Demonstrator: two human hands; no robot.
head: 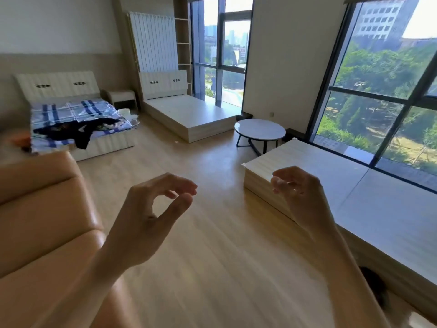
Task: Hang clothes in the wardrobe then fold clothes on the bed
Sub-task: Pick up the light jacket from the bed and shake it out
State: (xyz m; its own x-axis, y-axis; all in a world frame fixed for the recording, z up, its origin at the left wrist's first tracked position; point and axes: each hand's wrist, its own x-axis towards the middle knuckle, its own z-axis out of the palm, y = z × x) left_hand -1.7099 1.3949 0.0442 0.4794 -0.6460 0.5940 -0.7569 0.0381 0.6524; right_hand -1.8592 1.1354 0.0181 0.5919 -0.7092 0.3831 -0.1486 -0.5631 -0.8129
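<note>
Dark clothes (78, 131) lie on the bed (59, 112); well apart from it, left hand (151, 209) and right hand (300, 192) hover loosely curled, empty

Wood-laminate floor (208, 245): carries all furniture in view.

Bed (111, 143), far left: top covered by a blue-and-white plaid sheet (71, 110). A heap of dark clothes (71, 131) lies on the sheet near the foot end; one piece hangs over the foot edge.

Nightstand (123, 95): stands between the bed and a second bed frame (189, 117), whose top is bare board.

Round white-topped table (260, 131), on dark legs: stands near the foot of the second frame, just beside a low wooden platform (331, 185) running along the window.
</note>
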